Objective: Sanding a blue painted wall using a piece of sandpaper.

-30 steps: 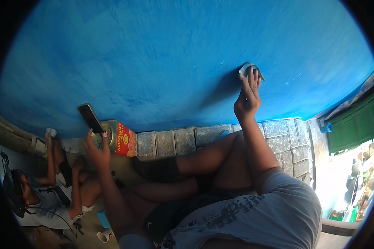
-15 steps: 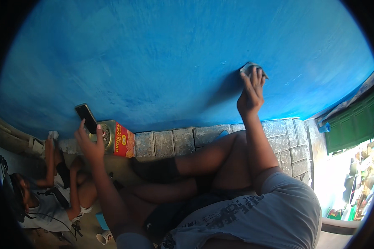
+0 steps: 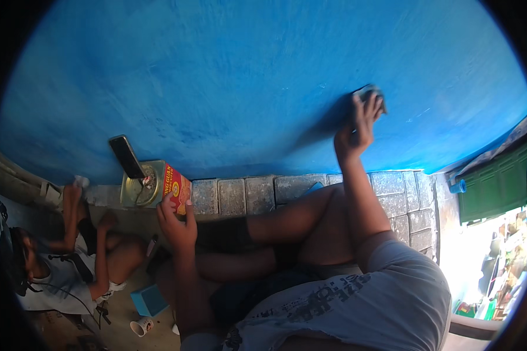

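The grey pad [image 3: 369,92] is lying flat against the blue wall [image 3: 228,82], high on the right side, its long axis running roughly level. The right hand [image 3: 357,126] is pressing it from below, fingers [image 3: 366,108] spread over its face; this hand alone is touching it. The left hand [image 3: 178,225] is gripping the red-sided tin [image 3: 158,184] well down-left of the pad, fingers curled around the tin's near side. A dark phone [image 3: 127,156] is leaning above the tin. A second person [image 3: 64,263] is sitting at far left.
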Available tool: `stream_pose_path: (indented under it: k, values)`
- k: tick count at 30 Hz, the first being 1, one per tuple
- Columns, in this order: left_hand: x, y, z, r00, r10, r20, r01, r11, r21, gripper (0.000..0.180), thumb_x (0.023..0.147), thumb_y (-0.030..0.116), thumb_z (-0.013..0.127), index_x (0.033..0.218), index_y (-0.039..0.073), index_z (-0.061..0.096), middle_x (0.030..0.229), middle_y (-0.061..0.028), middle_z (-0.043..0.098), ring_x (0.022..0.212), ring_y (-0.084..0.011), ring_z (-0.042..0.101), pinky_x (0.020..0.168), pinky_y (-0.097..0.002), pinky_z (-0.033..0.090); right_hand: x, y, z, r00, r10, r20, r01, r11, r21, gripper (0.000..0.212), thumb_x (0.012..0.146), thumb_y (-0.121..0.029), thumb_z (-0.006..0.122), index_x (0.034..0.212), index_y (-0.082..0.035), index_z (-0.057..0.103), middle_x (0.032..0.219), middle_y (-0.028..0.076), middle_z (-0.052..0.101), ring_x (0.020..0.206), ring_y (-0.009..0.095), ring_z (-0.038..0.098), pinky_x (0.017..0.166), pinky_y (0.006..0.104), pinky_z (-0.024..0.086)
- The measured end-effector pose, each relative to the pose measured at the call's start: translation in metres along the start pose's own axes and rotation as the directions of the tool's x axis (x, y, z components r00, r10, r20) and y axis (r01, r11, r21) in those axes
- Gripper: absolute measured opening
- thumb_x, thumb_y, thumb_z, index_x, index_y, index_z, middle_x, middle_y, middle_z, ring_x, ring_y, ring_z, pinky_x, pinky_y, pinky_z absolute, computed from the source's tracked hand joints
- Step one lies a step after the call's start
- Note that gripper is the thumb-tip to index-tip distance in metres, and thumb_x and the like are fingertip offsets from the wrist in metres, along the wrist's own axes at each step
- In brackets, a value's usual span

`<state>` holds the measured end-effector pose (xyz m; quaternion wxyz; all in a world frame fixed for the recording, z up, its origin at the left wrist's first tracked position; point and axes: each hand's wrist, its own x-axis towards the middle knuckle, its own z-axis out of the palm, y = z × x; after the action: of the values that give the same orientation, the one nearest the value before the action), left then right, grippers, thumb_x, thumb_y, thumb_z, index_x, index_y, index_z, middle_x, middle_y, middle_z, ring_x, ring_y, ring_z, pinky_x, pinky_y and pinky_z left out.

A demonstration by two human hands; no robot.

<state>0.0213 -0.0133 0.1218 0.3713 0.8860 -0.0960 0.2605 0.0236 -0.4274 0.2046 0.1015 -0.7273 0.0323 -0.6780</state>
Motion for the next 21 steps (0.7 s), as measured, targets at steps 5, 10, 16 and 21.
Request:
stream_pose_path:
  k: [5, 10, 16, 21]
  values:
    - [-0.005, -0.003, 0.015, 0.999, -0.004, -0.034, 0.003, 1.0, -0.03, 0.038, 0.086, 0.016, 0.07, 0.119, 0.003, 0.057, 0.087, -0.0094, 0.053, 0.081, -0.0236, 0.054, 0.074, -0.0355, 0.045, -0.053, -0.01, -0.003, 0.904, -0.178, 0.388, 0.157, 0.984, 0.086, 0.048, 0.08, 0.011, 0.051, 0.117, -0.012, 0.071, 0.131, 0.018, 0.06, 0.127, 0.036, 0.054, 0.109, 0.0536, 0.032]
    - [-0.034, 0.035, 0.01, 0.807, -0.048, 0.589, 0.319, 0.874, -0.365, 0.038, 0.088, 0.021, 0.071, 0.119, 0.005, 0.059, 0.078, -0.0073, 0.057, 0.072, -0.0204, 0.056, 0.069, -0.0329, 0.047, 0.004, 0.01, -0.007, 0.999, -0.039, 0.032, 0.04, 0.998, -0.046, 0.045, 0.082, 0.011, 0.048, 0.119, -0.007, 0.069, 0.137, 0.02, 0.055, 0.133, 0.042, 0.045, 0.111, 0.0532, 0.029]
    - [-0.081, -0.036, 0.045, 0.678, -0.097, 0.729, 0.25, 0.963, -0.104, 0.042, 0.089, 0.036, 0.069, 0.117, 0.006, 0.061, 0.086, -0.0121, 0.065, 0.078, -0.027, 0.064, 0.072, -0.0373, 0.05, -0.052, -0.002, 0.005, 0.932, -0.246, 0.265, 0.226, 0.968, 0.106, 0.046, 0.08, 0.013, 0.05, 0.117, -0.007, 0.069, 0.133, 0.02, 0.058, 0.129, 0.037, 0.051, 0.108, 0.053, 0.032]
    - [-0.069, -0.041, 0.066, 0.57, -0.198, 0.798, 0.37, 0.929, -0.033, 0.046, 0.088, 0.044, 0.066, 0.116, 0.007, 0.061, 0.086, -0.015, 0.066, 0.08, -0.0304, 0.066, 0.073, -0.0397, 0.051, 0.006, -0.003, 0.007, 0.997, -0.052, -0.05, 0.05, 0.998, -0.05, 0.044, 0.083, 0.012, 0.047, 0.119, -0.005, 0.067, 0.13, 0.022, 0.06, 0.127, 0.039, 0.052, 0.107, 0.0555, 0.032]
